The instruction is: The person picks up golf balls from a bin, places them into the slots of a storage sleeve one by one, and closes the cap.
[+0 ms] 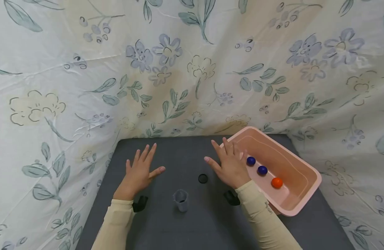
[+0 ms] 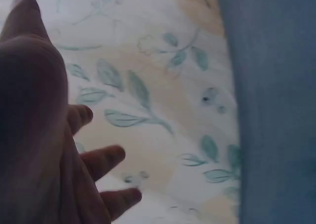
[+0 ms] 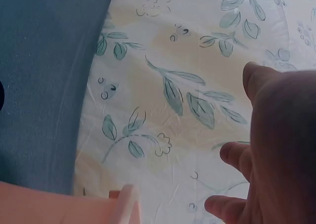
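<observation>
Your left hand and right hand hover flat with fingers spread, holding nothing. The small grey cup stands between them near the tabletop's front edge, with the black lid just behind it. The pink tub sits along the right edge.

Floral cloth backdrop, seemingly grey table
</observation>
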Demonstrator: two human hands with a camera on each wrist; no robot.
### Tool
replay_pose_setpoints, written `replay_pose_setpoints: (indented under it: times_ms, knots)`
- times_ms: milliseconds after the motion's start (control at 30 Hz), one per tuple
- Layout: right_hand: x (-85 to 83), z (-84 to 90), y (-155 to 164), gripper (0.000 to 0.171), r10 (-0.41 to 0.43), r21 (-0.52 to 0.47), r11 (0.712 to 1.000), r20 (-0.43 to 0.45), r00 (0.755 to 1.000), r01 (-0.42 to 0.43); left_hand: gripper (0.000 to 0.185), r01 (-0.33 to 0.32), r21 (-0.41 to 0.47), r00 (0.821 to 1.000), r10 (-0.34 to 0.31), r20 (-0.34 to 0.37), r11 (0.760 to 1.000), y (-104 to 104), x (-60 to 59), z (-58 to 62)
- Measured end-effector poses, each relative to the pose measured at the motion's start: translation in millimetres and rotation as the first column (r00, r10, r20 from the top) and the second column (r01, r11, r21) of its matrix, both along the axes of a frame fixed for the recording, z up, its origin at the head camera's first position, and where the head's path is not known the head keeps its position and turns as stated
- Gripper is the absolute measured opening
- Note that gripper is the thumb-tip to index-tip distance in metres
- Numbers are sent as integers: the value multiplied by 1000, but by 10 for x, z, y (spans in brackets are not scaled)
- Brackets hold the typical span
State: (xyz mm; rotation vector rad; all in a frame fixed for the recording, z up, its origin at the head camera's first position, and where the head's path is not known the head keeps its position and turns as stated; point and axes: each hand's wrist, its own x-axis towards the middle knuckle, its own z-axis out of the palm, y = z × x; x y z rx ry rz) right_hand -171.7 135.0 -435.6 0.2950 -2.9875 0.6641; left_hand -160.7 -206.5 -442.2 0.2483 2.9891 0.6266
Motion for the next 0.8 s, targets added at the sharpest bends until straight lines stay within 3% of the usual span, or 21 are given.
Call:
replay_pose_setpoints:
  times_ms: [200, 400, 600, 800]
  knots:
    - [-13, -2, 126, 78, 5, 16, 1000, -5, 1000, -5, 89, 71, 126, 997, -74, 21, 989, -25, 133, -292]
    - [2, 52, 317, 74, 17, 5, 1000, -29, 999, -17, 90, 146, 308, 985, -167, 42, 940, -8, 268, -695]
    - [-49, 78, 515, 67, 41, 11, 999, -54, 998, -41, 98, 148, 399, 963, -224, 151, 905, 116, 384, -1006]
    - [-139, 151, 724, 73, 61, -38, 997, 26, 998, -60, 103, 131, 453, 933, -264, 243, 882, 281, 477, -1288]
